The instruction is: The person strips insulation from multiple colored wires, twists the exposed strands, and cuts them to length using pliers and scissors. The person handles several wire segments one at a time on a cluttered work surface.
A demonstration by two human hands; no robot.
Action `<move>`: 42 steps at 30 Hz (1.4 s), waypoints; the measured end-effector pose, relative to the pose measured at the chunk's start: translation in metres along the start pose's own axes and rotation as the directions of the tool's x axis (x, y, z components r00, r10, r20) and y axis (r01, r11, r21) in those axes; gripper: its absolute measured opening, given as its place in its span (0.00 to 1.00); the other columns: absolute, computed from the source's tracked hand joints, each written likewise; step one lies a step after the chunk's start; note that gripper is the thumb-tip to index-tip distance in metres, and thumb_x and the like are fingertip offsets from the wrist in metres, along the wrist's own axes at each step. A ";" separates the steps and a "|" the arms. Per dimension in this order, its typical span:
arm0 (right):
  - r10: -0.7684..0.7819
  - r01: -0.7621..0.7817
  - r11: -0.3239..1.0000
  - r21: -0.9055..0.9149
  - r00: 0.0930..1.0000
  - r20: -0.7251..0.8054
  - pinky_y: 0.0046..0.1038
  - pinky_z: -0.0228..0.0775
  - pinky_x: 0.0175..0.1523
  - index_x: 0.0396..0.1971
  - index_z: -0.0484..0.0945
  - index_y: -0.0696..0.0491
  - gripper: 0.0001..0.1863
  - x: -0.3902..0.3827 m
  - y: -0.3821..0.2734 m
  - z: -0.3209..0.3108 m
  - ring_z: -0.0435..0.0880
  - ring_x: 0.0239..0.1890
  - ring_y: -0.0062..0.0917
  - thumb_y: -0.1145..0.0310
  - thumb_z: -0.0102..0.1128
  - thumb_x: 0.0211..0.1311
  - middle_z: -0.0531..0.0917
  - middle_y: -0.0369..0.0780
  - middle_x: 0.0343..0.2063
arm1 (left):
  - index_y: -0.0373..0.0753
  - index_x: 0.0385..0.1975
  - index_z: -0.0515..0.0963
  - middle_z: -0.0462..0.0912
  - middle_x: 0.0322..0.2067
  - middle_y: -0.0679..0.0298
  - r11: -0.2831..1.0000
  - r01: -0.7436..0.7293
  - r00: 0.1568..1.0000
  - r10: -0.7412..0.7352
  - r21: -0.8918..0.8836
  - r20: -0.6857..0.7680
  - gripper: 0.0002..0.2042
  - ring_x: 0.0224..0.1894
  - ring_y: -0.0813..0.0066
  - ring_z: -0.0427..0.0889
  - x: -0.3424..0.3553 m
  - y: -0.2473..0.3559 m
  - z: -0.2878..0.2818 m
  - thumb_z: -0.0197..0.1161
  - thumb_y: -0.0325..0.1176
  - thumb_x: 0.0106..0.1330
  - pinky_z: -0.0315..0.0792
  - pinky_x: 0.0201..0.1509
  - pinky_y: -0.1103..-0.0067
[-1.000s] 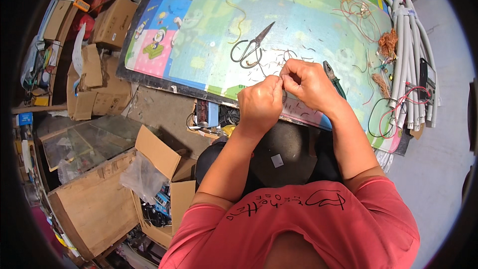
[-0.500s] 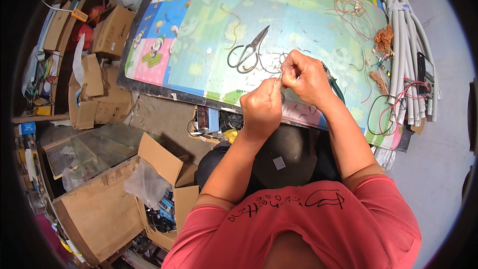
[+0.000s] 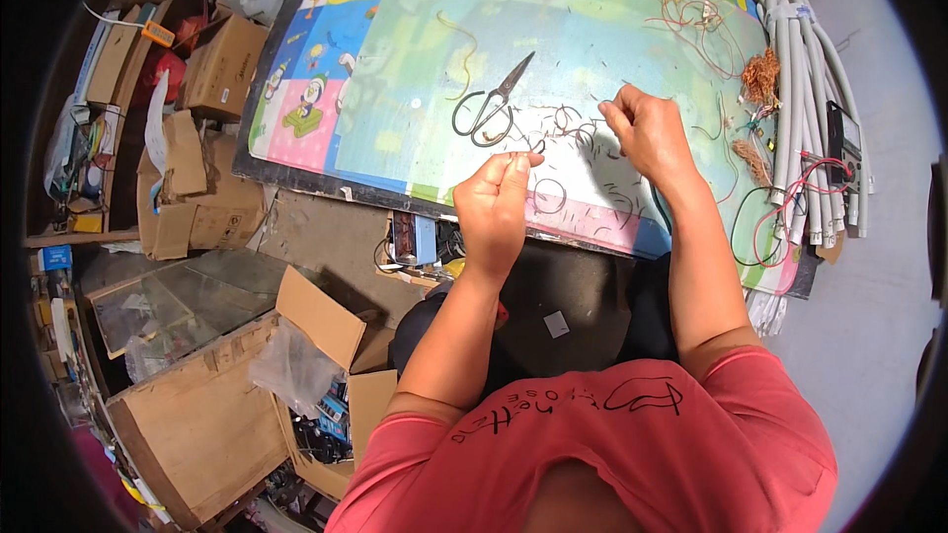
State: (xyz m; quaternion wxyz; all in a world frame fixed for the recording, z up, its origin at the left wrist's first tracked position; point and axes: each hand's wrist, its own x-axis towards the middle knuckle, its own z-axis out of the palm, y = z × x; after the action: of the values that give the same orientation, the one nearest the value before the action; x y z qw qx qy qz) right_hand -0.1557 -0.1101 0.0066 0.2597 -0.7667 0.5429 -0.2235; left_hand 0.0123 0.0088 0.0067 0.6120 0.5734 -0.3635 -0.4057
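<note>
My left hand [image 3: 491, 207] is closed in a pinch on a thin dark wire [image 3: 536, 158] above the front of the mat-covered table [image 3: 390, 84]. My right hand [image 3: 647, 138] is farther back and right, fingers curled together; anything between them is too small to make out. Black-handled scissors [image 3: 499, 99] lie just beyond my left hand. Several short dark wire snippets [image 3: 568, 121] and loops are scattered between and under my hands. A dark green-handled tool [image 3: 662, 217] is mostly hidden by my right arm.
Grey conduits [image 3: 793, 118], a black meter [image 3: 842, 138] with red and black leads and tangled coloured wires [image 3: 691, 15] lie along the table's right side. Cardboard boxes [image 3: 225, 64] crowd the left. An open box [image 3: 321, 311] of small goods and a wooden board [image 3: 202, 405] are at lower left.
My hands, together before, are now apart: the left has moved down and left, the right up and to the right, showing more of the snippets and loops between them.
</note>
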 end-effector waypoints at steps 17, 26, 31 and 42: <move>-0.191 0.162 0.915 0.371 0.981 0.044 0.30 0.71 0.29 0.30 0.76 0.56 0.04 -0.019 -0.035 0.022 0.80 0.22 0.31 0.73 0.61 0.56 0.78 0.41 0.23 | 0.28 0.40 0.76 0.71 0.18 0.74 0.977 0.197 0.979 -0.192 -0.082 0.068 0.11 0.17 0.93 0.58 0.014 -0.019 -0.005 0.54 0.31 0.69 0.49 0.19 0.89; -0.426 0.425 0.902 0.071 0.905 -0.009 0.38 0.71 0.31 0.30 0.77 0.52 0.03 -0.022 -0.028 0.029 0.78 0.27 0.42 0.71 0.59 0.56 0.77 0.42 0.29 | 0.24 0.47 0.73 0.81 0.37 0.62 0.981 0.188 0.979 -0.182 -0.055 0.095 0.14 0.33 0.85 0.75 0.016 -0.013 -0.004 0.58 0.25 0.65 0.67 0.38 0.88; -0.454 0.449 0.890 0.079 0.890 0.050 0.38 0.72 0.31 0.31 0.77 0.52 0.03 -0.023 -0.031 0.028 0.79 0.28 0.41 0.73 0.59 0.56 0.77 0.41 0.29 | 0.29 0.39 0.78 0.77 0.24 0.73 0.994 0.070 0.990 -0.079 0.081 0.120 0.08 0.20 0.92 0.63 0.016 -0.027 -0.006 0.58 0.25 0.65 0.55 0.22 0.89; -0.400 0.397 0.890 0.226 0.916 -0.031 0.33 0.72 0.34 0.28 0.78 0.57 0.04 -0.025 -0.039 0.030 0.78 0.27 0.40 0.74 0.60 0.52 0.78 0.45 0.24 | 0.31 0.30 0.78 0.76 0.23 0.73 0.948 0.274 0.961 -0.261 -0.165 0.095 0.05 0.23 0.91 0.65 0.015 -0.004 -0.001 0.57 0.25 0.64 0.59 0.25 0.89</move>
State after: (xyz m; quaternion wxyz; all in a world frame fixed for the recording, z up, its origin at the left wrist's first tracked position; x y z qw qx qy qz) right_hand -0.1166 -0.0706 0.0072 0.2991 -0.8286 0.3427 -0.3263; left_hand 0.0191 -0.0048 0.0022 0.5860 0.5460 -0.2670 -0.5360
